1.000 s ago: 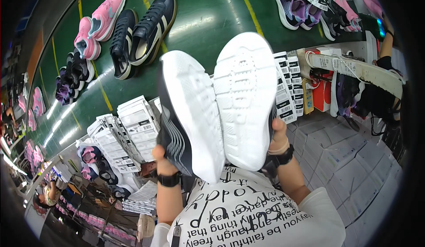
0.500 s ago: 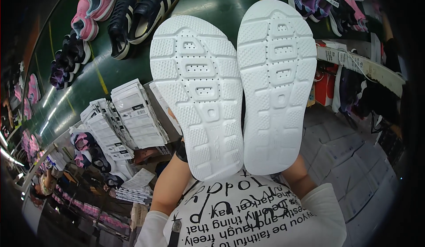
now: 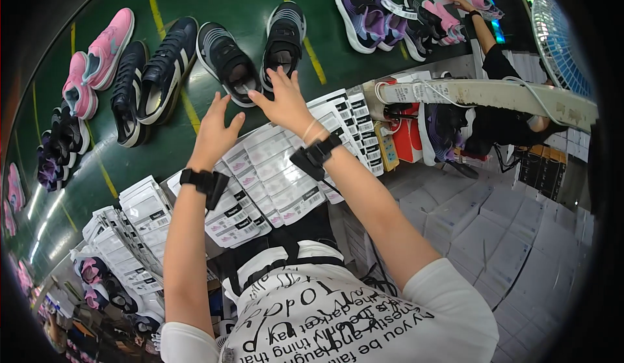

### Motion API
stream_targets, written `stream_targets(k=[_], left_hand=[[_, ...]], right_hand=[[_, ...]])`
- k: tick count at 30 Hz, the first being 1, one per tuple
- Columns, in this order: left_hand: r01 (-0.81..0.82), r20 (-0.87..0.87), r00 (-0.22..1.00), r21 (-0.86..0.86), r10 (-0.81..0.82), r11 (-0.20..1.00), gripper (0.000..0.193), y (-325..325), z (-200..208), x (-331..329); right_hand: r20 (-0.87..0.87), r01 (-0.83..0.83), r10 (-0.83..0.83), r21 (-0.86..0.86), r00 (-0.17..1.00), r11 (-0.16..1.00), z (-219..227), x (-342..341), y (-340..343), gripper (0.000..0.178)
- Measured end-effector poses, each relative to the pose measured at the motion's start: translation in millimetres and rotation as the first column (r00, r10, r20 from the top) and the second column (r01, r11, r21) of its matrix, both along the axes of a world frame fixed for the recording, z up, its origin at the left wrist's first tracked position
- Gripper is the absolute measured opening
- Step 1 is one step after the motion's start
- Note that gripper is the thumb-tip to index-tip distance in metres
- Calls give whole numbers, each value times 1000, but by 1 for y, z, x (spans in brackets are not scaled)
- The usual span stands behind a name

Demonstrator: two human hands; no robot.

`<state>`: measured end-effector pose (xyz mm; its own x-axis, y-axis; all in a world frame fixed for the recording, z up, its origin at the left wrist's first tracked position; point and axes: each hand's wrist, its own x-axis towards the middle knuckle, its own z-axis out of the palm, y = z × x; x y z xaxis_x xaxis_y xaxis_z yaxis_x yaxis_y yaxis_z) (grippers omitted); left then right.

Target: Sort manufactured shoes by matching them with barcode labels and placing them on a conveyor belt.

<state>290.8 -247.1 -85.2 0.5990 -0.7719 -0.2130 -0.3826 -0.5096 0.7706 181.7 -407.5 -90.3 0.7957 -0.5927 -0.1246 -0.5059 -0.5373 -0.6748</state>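
Two black sneakers with white soles stand on the green table, heels toward me: a left sneaker (image 3: 220, 43) and a right sneaker (image 3: 286, 28). My left hand (image 3: 216, 132) is just below the left sneaker's heel, with its fingers spread and nothing in them. My right hand (image 3: 285, 103) reaches up to the right sneaker's heel, fingers apart; whether the fingertips touch it I cannot tell. Each wrist wears a black strapped device. Under my forearms lie rows of printed label sheets (image 3: 276, 174) along the table's near edge.
Pink sneakers (image 3: 110, 48) and navy striped shoes (image 3: 168, 70) stand to the left on the green table (image 3: 156, 161). Purple sneakers (image 3: 361, 15) are to the right. Beyond a beige rail (image 3: 487, 93), another person's arm (image 3: 484, 35) reaches toward pink shoes beside a blue fan (image 3: 562, 44).
The white-soled pair, held up soles toward me before, now stands upright on the table. My hands have come off the pair and are open. The view has shifted to the right.
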Motion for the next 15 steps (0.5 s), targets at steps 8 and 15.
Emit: stream_targets(k=[8,15], left_hand=[[-638,204,769,180,606,749,58,169,10,-68],[-655,-310,594,349,742,670,57,191,-12,-105]], right_hand=[[90,130,-160,275,983,953,54,-114,66,39],[-51,-271,305,337,951,901,34,-135,116,33]])
